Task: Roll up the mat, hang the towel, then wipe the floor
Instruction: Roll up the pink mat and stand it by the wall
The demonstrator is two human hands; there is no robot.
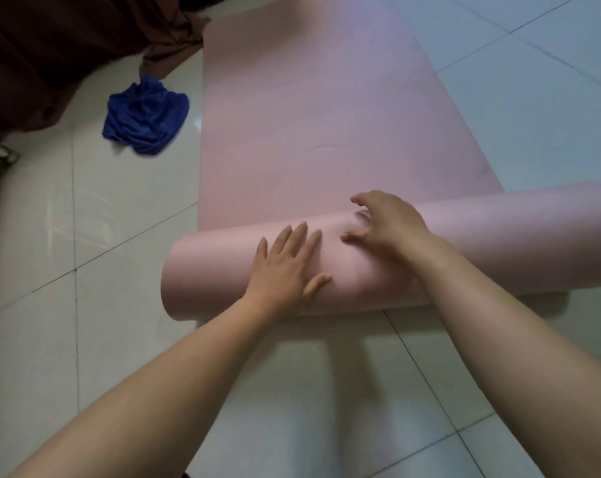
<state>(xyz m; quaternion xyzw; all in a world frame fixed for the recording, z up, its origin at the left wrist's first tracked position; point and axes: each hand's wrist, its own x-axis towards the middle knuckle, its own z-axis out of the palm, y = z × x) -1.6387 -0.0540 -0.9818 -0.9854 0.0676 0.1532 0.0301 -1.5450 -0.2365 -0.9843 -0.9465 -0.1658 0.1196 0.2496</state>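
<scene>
Left hand (285, 267) flat, fingers spread wide, pressing on rolled part of pink mat (326, 132). Right hand (388, 229) just beside it, fingers arched, tips pressing same roll, gripping nothing. Unrolled stretch flat beyond both hands. Blue towel (145, 115) crumpled on tiled floor (85, 236), well beyond and left of left hand.

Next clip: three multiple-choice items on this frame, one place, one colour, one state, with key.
1. Where is the towel relative to the mat? A on it; B on the floor beside it; C under it.
2. The mat's colour? A pink; B green; C grey.
3. The mat's state? A fully rolled; B partly rolled; C flat.
Key: B, it lies crumpled on tiles off the mat's left edge; A, pink throughout; B, the left hand and right hand press a roll while the rest lies flat.
</scene>
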